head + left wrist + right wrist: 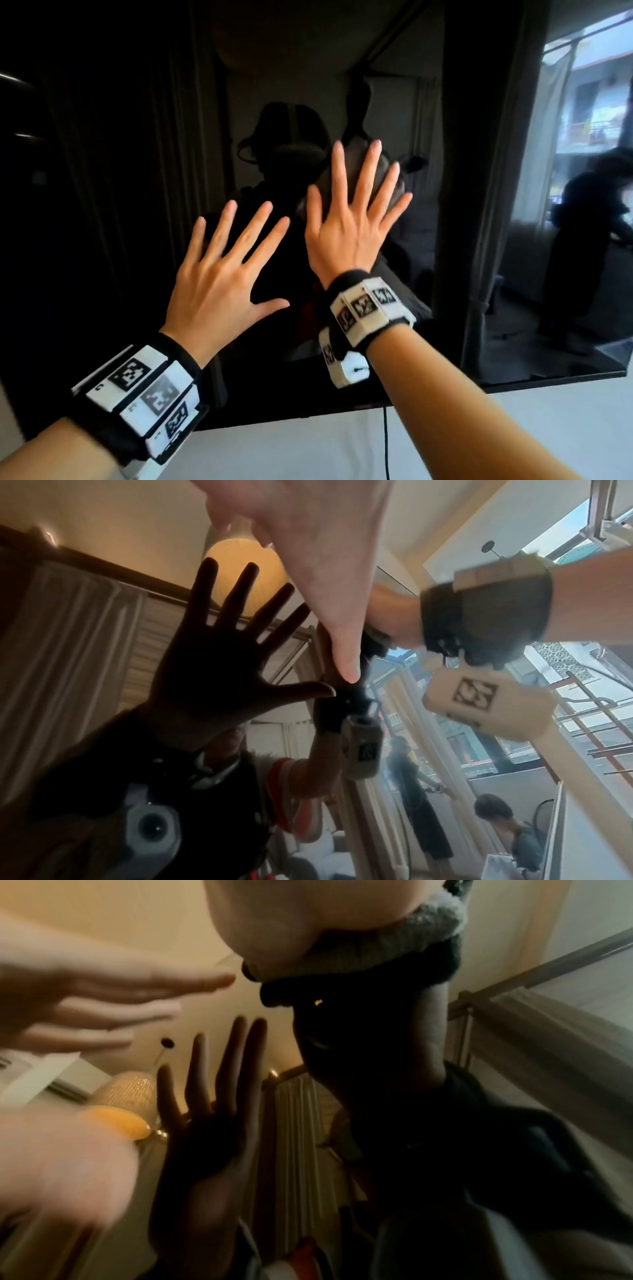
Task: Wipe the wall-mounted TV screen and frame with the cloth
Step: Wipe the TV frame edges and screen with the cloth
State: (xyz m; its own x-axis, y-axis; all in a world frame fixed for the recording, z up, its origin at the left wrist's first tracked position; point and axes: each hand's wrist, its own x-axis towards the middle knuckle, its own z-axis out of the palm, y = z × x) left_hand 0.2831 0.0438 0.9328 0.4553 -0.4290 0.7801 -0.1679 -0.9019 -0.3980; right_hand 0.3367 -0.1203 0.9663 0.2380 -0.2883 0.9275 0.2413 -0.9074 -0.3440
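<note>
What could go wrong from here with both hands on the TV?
1. The bare left hand is spread at the TV screen with no cloth, so it may leave fingerprints.
2. The right hand presses the grey cloth with flat fingers only; it could slip out.
3. The cable hanging below the frame could snag.

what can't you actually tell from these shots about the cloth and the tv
- Cloth: head view, mostly hidden under the flat right hand; its size and folds are unclear.
- TV screen: top and left edges cut off by the picture; only the bottom frame shows.
- Dust or smears: lost in dark reflections.
- Left hand: right wrist view blurs it; contact with the glass is uncertain.
</note>
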